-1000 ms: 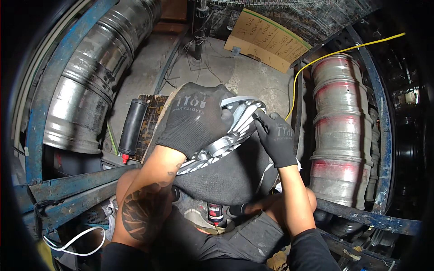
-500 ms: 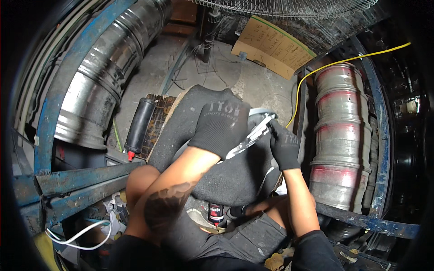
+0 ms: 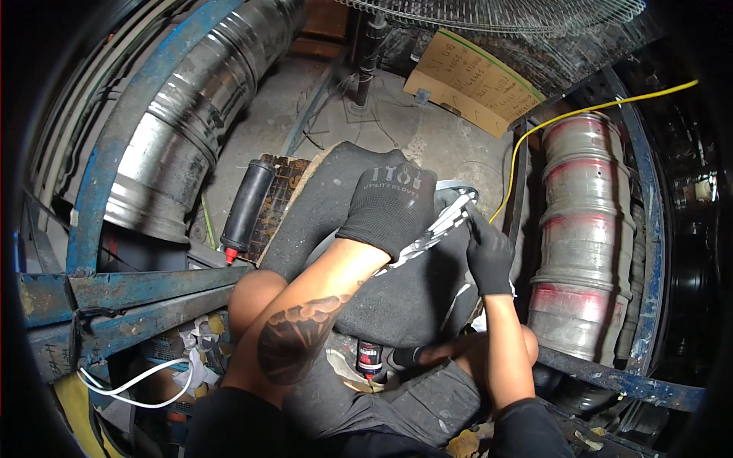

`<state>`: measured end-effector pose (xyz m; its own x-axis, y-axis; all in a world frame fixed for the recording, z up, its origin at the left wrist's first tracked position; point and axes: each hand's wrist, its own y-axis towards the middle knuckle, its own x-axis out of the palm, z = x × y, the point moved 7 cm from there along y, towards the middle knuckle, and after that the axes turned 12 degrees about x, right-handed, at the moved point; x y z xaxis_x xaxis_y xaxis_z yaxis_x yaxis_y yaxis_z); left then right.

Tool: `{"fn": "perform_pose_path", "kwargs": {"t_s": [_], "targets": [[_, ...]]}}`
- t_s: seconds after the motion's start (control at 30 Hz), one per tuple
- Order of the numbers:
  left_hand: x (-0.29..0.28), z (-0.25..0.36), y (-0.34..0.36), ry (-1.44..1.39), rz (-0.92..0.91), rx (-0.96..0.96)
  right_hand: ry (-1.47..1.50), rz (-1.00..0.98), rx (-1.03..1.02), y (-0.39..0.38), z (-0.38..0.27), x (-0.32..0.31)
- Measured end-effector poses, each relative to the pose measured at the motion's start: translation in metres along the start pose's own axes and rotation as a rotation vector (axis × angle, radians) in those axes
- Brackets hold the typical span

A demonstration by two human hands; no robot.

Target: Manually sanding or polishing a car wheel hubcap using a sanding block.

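Observation:
A silver part with a curved rim and dark slots (image 3: 445, 221) is held tilted above a dark grey padded cloth (image 3: 397, 298) in front of me. I cannot make out its exact kind. My left hand (image 3: 393, 200), in a black glove, is closed over the part's left side; its fingertips are hidden behind the part. At the upper right end, my gloved right hand (image 3: 489, 252) has its fingers pressed together against the rim. Below the cloth, between my legs, a dark bottle with a red tip (image 3: 369, 359) stands cap down.
Metal wheel rims (image 3: 156, 156) lie stacked in a blue frame at left, and red-marked rims (image 3: 579, 221) at right. A black bottle with a red nozzle (image 3: 250, 206) rests left of the cloth. Beyond are a cardboard sheet (image 3: 473, 84), a fan guard (image 3: 519, 15) and a yellow cable (image 3: 603, 101).
The whole view has shifted slightly, with things sitting a little further right. Both hands stay on the silver part; my right hand has slid a little lower along its end.

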<state>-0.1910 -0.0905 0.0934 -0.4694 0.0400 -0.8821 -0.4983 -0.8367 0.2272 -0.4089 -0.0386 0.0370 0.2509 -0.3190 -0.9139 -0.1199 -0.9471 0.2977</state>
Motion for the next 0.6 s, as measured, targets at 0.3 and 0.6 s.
{"fn": "perform_pose_path", "kwargs": {"t_s": [0.3, 0.6], "targets": [[-0.003, 0.007, 0.004, -0.062, -0.055, -0.028, -0.077, -0.059, 0.093, 0.012, 0.010, 0.000], [-0.013, 0.012, 0.010, -0.004, -0.137, -0.101, -0.016, -0.187, 0.201, 0.016, 0.018, 0.010]]}}
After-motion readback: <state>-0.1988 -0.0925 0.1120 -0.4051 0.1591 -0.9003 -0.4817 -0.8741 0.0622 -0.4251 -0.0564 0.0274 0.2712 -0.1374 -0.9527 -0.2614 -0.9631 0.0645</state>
